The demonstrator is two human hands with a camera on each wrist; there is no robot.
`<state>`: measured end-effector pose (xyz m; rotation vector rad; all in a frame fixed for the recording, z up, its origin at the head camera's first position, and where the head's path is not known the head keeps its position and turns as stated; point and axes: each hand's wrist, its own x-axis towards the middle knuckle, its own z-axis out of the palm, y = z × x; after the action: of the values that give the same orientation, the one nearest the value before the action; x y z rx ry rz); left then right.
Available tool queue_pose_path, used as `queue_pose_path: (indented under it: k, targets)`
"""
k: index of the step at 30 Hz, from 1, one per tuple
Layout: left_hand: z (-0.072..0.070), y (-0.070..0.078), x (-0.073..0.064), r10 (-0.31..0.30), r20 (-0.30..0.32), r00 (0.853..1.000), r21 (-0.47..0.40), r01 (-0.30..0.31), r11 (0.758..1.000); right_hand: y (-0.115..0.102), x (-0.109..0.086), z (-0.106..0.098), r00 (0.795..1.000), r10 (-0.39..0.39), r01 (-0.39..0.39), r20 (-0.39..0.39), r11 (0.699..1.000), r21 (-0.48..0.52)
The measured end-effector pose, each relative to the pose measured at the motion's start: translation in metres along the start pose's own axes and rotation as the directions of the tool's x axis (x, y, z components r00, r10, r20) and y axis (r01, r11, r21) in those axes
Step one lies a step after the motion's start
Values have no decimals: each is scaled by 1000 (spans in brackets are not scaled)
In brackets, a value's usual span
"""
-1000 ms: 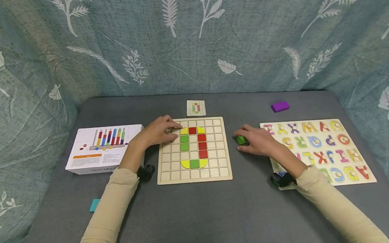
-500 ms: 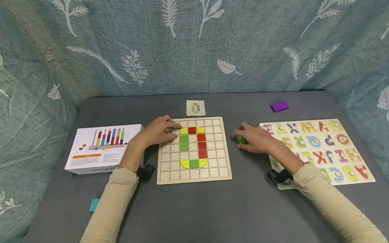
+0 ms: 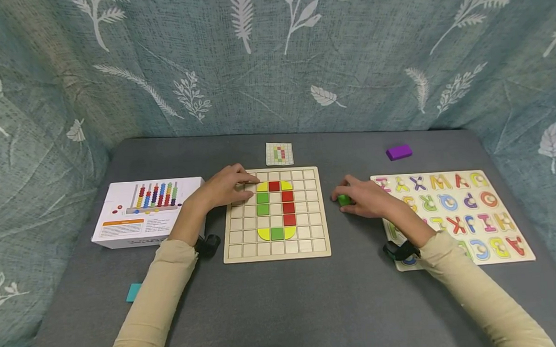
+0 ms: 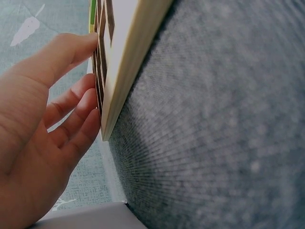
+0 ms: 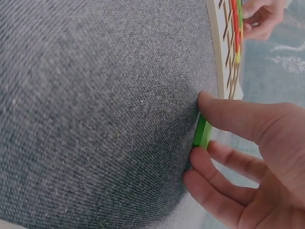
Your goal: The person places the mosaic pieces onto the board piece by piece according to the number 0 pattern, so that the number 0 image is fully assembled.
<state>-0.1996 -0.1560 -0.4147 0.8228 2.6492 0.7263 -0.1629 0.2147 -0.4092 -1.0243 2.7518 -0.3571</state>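
My right hand pinches a green block on the grey tabletop, right of the wooden grid board. In the right wrist view, the thumb is at one end of the green block and the fingertips at the other. Red, green and yellow pieces form a rounded ring on the board, with plain cells inside it. My left hand rests its fingertips on the board's upper left part, the index finger close to a yellow corner piece. In the left wrist view, thumb and fingers touch the board's face near its edge.
A small pattern card lies behind the board. To the left stands a white box with an abacus picture, and a teal piece is by the left sleeve. On the right are an alphabet board and a purple block.
The right hand has shifted slightly left at the green block. My left hand and the pieces on the board keep their places.
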Motion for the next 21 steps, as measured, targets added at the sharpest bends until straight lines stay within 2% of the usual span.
queue_pose_path:
  k: [14, 21]
  targets:
    - [3, -2, 0, 5, -6, 1000, 1, -5, 1000, 3, 2, 5, 997, -53, 53, -53, 999, -9]
    - [1, -1, 0, -5, -2, 1000, 1, 5, 1000, 3, 3, 6, 997, -47, 47, -65, 999, -6]
